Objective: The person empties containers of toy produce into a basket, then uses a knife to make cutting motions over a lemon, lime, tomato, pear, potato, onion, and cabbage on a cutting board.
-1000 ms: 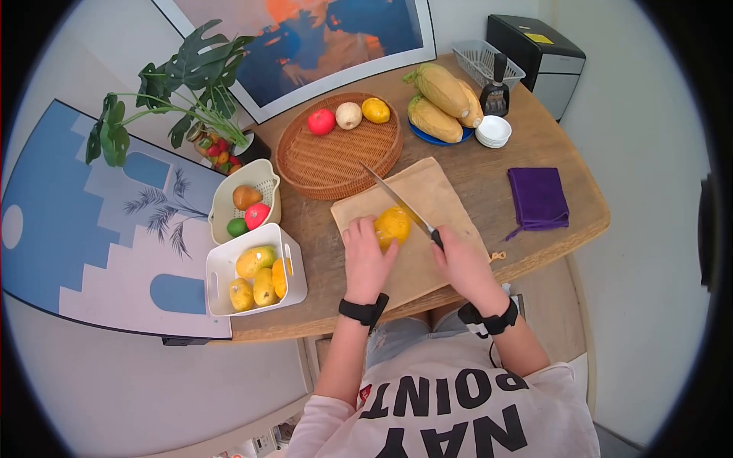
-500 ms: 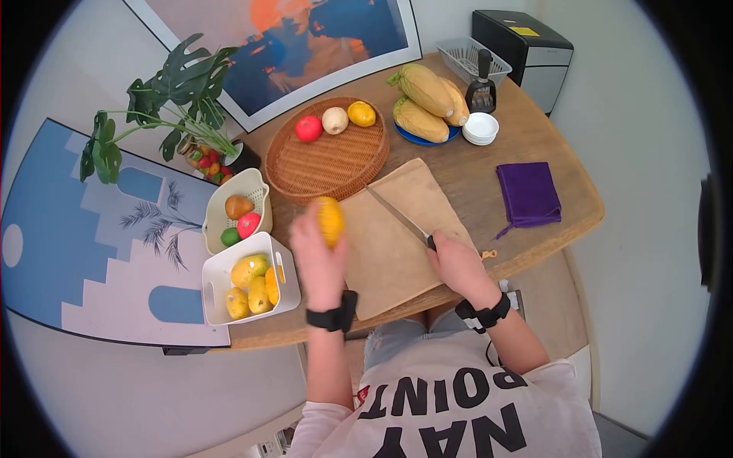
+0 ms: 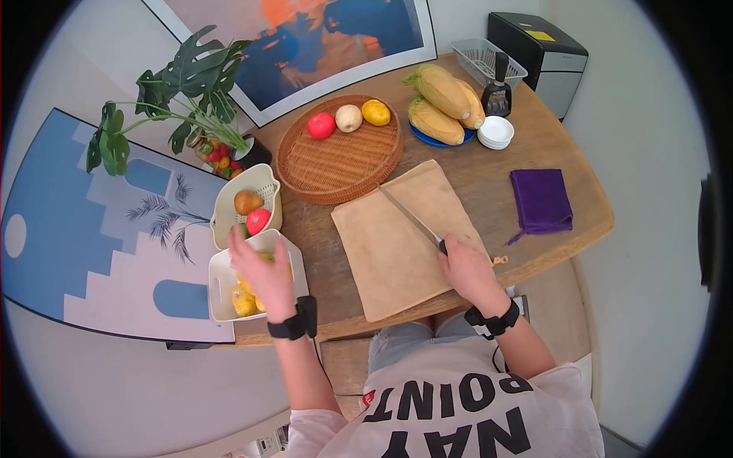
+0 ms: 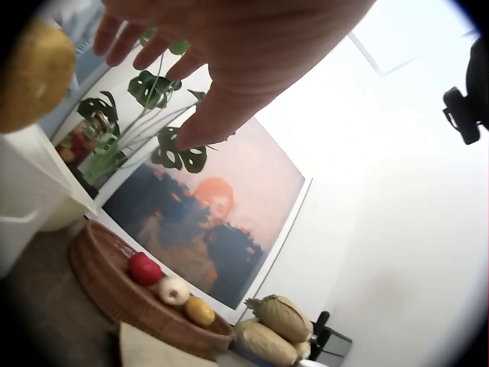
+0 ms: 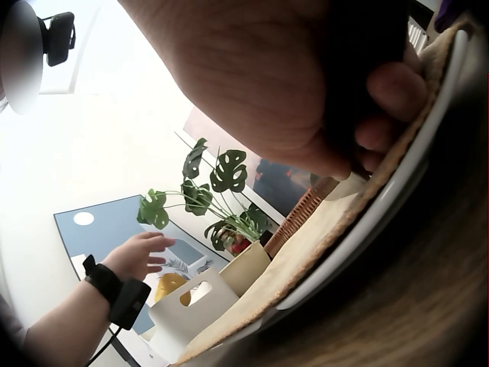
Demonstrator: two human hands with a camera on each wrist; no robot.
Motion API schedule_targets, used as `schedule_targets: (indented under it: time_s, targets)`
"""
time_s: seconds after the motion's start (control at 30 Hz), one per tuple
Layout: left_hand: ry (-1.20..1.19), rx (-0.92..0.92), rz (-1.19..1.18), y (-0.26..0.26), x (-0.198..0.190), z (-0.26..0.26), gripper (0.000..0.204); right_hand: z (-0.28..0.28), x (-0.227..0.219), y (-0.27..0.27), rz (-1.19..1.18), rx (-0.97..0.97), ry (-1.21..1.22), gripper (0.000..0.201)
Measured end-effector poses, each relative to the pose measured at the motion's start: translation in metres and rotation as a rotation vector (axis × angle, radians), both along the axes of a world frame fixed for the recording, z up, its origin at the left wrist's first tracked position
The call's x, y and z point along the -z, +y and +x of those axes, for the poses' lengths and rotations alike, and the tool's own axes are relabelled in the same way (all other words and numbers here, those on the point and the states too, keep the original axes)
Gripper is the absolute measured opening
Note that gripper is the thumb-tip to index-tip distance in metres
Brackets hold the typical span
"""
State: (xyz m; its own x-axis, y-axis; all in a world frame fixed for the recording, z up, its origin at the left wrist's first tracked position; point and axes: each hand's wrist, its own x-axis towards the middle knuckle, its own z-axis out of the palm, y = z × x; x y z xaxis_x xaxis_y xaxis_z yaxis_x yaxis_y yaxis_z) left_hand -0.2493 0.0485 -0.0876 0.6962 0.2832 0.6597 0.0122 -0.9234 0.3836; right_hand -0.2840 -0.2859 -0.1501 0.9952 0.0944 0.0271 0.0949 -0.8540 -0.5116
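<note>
My left hand (image 3: 263, 267) hovers over the white basket (image 3: 220, 294), its fingers extended and nothing held. Yellow mangoes (image 3: 244, 301) lie in that basket, partly hidden beneath the hand. A yellow fruit (image 4: 34, 76) shows beside the fingers in the left wrist view, apart from them. My right hand (image 3: 469, 269) grips a knife (image 3: 412, 211) by its dark handle, the blade slanting away over the tan cutting board (image 3: 397, 263). In the right wrist view, the curled fingers (image 5: 393, 92) wrap the handle close above the board's edge.
Behind the white basket, a cream basket (image 3: 267, 187) holds a brown fruit and a red one. A round wicker tray (image 3: 336, 164) carries several fruits. Corn (image 3: 439, 91), white bowls (image 3: 496, 131) and a purple cloth (image 3: 542, 200) are to the right; a potted plant stands at back left.
My left hand has carried the yellow fruit off the cutting board, leftward to the white basket, and let it go there. My right hand keeps the knife over the board.
</note>
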Motion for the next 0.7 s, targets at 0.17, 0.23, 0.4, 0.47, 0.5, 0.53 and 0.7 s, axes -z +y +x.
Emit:
schedule_targets:
  time_s: [0.17,0.23,0.4,0.47,0.5,0.53,0.7]
  targets:
    - [0.041,0.426,-0.075,-0.051,0.01,0.076,0.073,0.0,0.006,0.0,0.0,0.003,0.0,0.021]
    - [0.114,0.524,-0.098,-0.068,0.023,0.109,0.068,0.0,0.004,0.0,0.017,0.008,0.058,0.021]
    - [0.266,0.668,-0.08,-0.098,0.037,0.195,0.065,0.003,0.002,-0.002,0.022,0.014,0.085,0.021]
    - [0.328,0.693,-0.023,-0.111,0.035,0.224,0.064,0.003,0.003,-0.001,0.028,0.019,0.105,0.021]
    - [0.362,0.703,0.023,-0.117,0.033,0.24,0.064,0.003,0.008,-0.003,0.037,0.012,0.086,0.022]
    - [0.398,0.711,0.071,-0.123,0.032,0.255,0.064,0.004,0.007,-0.003,0.034,0.012,0.097,0.022]
    - [0.338,0.694,0.314,-0.149,0.057,0.325,0.069,0.005,-0.001,-0.002,0.058,0.021,0.131,0.023]
